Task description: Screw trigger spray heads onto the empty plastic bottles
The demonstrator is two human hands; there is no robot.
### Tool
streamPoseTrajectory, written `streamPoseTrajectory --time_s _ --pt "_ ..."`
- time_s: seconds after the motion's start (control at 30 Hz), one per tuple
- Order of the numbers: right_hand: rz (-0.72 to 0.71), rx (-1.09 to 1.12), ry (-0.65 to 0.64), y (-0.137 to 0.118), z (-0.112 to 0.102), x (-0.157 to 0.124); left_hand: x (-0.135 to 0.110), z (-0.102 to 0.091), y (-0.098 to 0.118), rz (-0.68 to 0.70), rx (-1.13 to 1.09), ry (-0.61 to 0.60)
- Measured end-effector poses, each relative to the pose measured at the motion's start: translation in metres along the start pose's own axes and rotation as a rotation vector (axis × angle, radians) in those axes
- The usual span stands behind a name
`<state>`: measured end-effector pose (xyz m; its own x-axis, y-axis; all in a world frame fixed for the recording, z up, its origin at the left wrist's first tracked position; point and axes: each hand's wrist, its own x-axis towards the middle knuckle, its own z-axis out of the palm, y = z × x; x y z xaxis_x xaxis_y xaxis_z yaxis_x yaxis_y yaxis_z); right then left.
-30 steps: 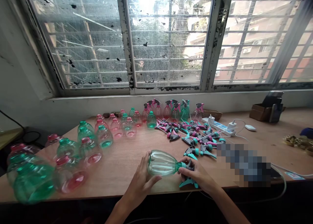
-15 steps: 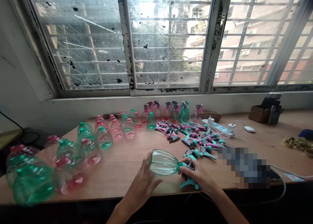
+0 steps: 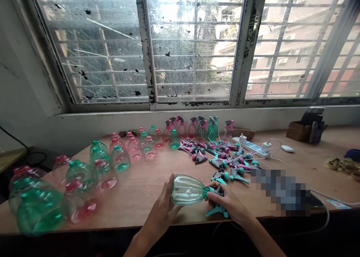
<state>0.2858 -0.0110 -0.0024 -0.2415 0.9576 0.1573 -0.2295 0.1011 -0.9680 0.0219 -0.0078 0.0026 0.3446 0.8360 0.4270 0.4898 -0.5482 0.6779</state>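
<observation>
A clear green plastic bottle (image 3: 187,190) lies on its side just above the wooden table's (image 3: 140,186) near edge. My left hand (image 3: 163,208) cups its base and body, fingers curled round it. At the bottle's neck sits a grey and teal trigger sprayer head (image 3: 216,202), and my right hand (image 3: 229,202) is wrapped round that head.
Several capless green and pink bottles (image 3: 98,167) stand at the left. Loose pink and teal sprayer heads (image 3: 222,157) lie in a pile behind the hands. Finished spray bottles (image 3: 201,127) line the wall. A power strip (image 3: 254,146), cardboard box (image 3: 306,127) and cables lie to the right.
The bottle has tilted slightly and shifted a little downward in my hands. Both hands keep their hold; the view has barely moved.
</observation>
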Motion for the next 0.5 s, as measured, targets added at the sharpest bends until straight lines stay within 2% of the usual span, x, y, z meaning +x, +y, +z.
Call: streamPoseTrajectory --time_s 0.3,0.5 --pt "0.009 -0.013 0.009 -0.0002 0.0005 0.0001 -0.0021 -0.0080 0.0026 -0.068 -0.012 -0.080" --pt "0.008 0.055 0.027 -0.0004 0.0000 0.0007 -0.0015 -0.0059 0.0056 -0.035 0.005 -0.041"
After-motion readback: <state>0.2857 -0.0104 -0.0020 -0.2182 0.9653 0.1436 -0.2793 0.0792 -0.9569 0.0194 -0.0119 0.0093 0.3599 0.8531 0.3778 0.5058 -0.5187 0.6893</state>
